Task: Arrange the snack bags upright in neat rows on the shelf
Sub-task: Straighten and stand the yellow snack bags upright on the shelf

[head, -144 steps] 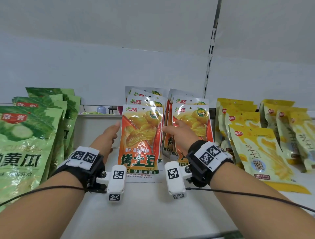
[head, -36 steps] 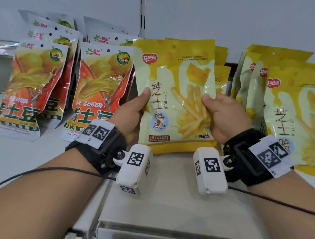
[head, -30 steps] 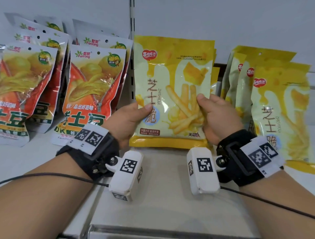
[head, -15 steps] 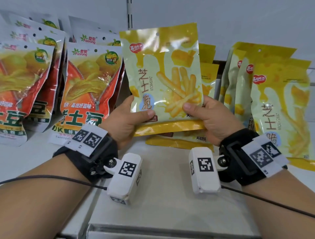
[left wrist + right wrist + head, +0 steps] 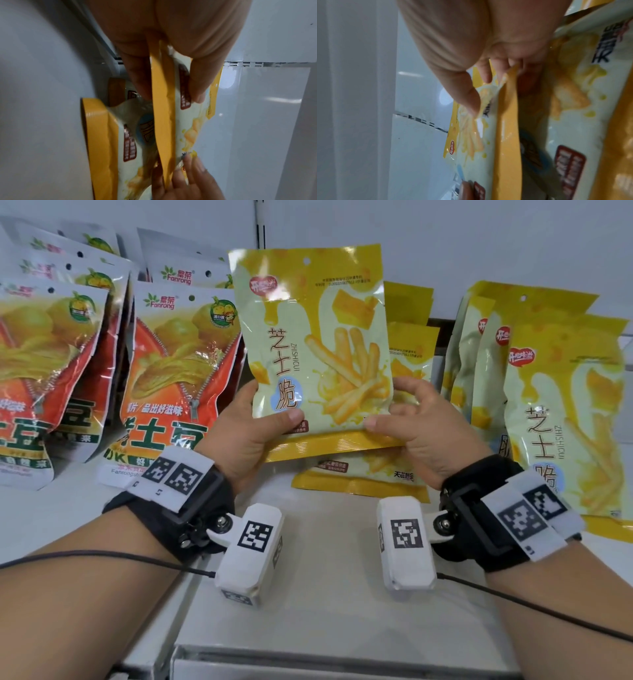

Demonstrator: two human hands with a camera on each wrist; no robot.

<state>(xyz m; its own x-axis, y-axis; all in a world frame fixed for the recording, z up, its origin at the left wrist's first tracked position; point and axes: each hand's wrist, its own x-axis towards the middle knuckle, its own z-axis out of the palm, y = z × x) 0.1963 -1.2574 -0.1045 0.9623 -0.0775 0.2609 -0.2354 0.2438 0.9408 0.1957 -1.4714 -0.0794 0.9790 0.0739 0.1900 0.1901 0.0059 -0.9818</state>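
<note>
A yellow cheese-fries bag (image 5: 318, 344) hangs nearly upright above the white shelf (image 5: 325, 570), clear of its surface. My left hand (image 5: 263, 419) pinches its lower left corner, thumb on the front. My right hand (image 5: 394, 412) pinches the lower right corner the same way. The left wrist view shows the bag's yellow bottom seam (image 5: 163, 121) between my thumb and fingers. In the right wrist view that seam (image 5: 506, 128) runs beside my thumb (image 5: 467, 97). Behind the held bag stand more yellow bags (image 5: 411, 350) of its row.
Orange potato-chip bags (image 5: 171, 364) lean in rows to the left, more at the far left (image 5: 41, 371). A second row of yellow bags (image 5: 565, 412) stands on the right. A slotted upright post (image 5: 260, 220) runs up the back wall. The shelf's front edge (image 5: 342, 659) is close.
Both hands have lifted the front yellow bag off the shelf and away from its row. It tilted left half a second ago and now hangs straighter.
</note>
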